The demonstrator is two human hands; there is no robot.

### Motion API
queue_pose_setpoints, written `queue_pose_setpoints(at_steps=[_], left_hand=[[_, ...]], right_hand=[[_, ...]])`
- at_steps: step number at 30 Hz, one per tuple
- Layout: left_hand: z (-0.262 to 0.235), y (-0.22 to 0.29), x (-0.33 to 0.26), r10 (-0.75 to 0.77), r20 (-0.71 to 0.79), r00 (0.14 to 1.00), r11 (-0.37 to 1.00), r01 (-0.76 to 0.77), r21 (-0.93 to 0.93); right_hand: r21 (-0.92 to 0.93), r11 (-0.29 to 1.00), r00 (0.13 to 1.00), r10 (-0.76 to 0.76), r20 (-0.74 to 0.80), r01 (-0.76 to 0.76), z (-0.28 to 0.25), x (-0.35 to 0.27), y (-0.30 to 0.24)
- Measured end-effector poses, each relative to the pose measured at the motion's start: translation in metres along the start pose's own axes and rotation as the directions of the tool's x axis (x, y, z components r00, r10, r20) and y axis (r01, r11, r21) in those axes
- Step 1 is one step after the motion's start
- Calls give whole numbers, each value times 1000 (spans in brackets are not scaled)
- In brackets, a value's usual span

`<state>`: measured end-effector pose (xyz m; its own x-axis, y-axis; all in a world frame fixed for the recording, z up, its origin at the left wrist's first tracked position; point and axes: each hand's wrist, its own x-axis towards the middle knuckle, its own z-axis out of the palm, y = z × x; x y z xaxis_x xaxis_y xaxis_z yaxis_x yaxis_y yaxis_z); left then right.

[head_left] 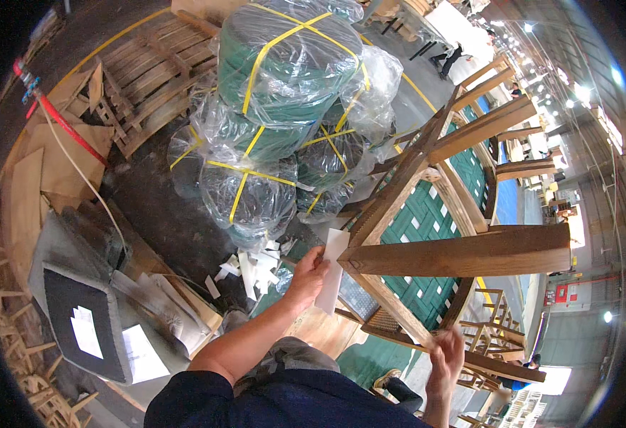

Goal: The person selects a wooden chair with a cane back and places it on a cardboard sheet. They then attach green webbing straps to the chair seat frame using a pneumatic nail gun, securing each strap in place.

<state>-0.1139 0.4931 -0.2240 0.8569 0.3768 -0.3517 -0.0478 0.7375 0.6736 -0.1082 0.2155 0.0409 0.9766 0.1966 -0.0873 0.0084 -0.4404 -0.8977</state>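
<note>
Head view: left hand (309, 278) pinches a flat white strip (334, 271); right hand (446, 354), grip too blurred to tell, nears green-woven wooden frame (456, 259).

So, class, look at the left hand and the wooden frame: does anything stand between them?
Yes: the white sheet that the left hand holds stands between it and the near corner of the wooden frame. Nothing else visible is in the way.

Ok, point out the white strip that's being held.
The white strip in the left hand; the other strips lie loose in a heap to its left.
</note>
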Motion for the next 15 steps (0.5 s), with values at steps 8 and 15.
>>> queue_pose_setpoints(at_steps=[8, 15], left_hand=[[2, 9, -4, 71, 95, 993, 970, -90, 225], [-8, 41, 7, -44, -1, 999, 938, 41, 345]], right_hand=[[340, 693, 756, -647, -95, 636, 151, 125, -112], [495, 641, 729, -684, 23, 586, 131, 137, -125]])
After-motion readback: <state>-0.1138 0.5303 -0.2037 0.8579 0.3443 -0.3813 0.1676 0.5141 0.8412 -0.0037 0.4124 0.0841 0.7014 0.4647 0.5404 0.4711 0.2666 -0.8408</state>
